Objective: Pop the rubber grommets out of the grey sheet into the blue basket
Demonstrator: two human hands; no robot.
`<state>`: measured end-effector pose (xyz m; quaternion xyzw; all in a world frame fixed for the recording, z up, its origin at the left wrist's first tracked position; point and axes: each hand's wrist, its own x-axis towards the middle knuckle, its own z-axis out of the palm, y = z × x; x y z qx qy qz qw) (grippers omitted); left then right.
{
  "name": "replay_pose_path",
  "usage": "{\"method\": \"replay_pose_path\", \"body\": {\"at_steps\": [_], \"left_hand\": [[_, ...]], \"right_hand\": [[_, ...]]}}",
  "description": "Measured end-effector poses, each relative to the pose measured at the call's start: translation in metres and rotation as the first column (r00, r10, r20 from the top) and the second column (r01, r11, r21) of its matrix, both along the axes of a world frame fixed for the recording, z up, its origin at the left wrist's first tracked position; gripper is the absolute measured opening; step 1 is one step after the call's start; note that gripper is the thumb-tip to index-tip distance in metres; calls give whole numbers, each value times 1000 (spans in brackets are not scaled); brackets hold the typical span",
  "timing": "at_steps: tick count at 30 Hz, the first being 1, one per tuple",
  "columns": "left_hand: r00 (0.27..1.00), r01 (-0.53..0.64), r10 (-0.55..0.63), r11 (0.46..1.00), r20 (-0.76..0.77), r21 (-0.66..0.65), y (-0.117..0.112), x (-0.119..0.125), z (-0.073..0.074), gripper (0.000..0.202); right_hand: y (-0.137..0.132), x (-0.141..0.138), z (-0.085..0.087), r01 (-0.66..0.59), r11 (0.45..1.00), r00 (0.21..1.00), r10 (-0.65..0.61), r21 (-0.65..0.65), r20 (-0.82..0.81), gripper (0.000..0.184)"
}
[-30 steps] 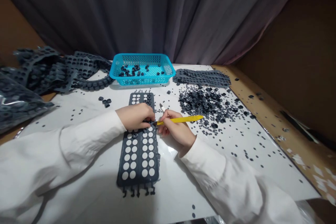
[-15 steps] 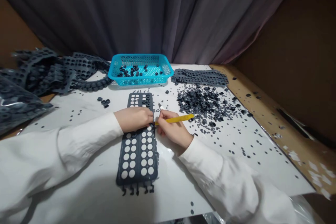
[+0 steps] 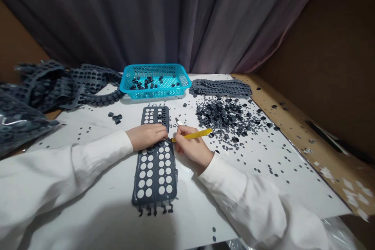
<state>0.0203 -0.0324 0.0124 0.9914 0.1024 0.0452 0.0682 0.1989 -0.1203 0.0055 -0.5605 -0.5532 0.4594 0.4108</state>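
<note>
A dark grey rubber sheet [image 3: 158, 168] with rows of round holes lies lengthwise before me, white showing through the holes. My left hand [image 3: 148, 136] rests across its upper middle, fingers bent and pressed together; whatever lies under the fingertips is hidden. My right hand [image 3: 190, 146], at the sheet's right edge, is closed around a slim yellow knife [image 3: 197, 134]. The knife's dark tip points left and meets the sheet close to my left fingertips. A pointed grey tip with a white part [image 3: 178, 121] sticks out past my right fingers; whether I hold it too cannot be told.
A turquoise basket [image 3: 156, 94] with small black pieces stands behind the sheet. Right of it lie stacked grey strips [image 3: 221, 87] and a heap of black bits [image 3: 225, 115]. Perforated rubber sheets [image 3: 88, 78] and a clear bag [image 3: 20, 125] fill the left. Loose dots dot the table [image 3: 193, 211].
The view has shifted slightly. Both hands stay at nearly the same spot on the sheet, with the yellow knife still held at its right edge.
</note>
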Motion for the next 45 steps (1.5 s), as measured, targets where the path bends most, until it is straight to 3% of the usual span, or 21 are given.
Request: {"method": "replay_pose_path", "body": {"at_steps": [4,11,30,33,41,45], "left_hand": [[991,-61,82,980,103,-191,-1,-4,-3,27],[970,-118,179,936,162,-333,0,-14,-6,21],[949,-218,278,919,147,-328,2,-14,-1,22],[937,-265,331,878,107,-398,2,-14,2,23],[905,-351,422,665,-56,-659,9,-8,9,29],[905,-358,413,620,-97,-699,12,-6,10,32]], "right_hand": [[-1,-1,4,1,1000,1000,-1,-21,-3,22],[0,-1,3,12,1000,999,-13,-12,-29,22],[0,-1,1,2,1000,1000,-2,-6,-31,20],[0,-2,1,-3,1000,1000,2,-12,-30,20],[2,-1,-3,-2,999,997,-2,-46,-75,18],[2,0,-4,-9,999,995,5,-48,-96,18]]}}
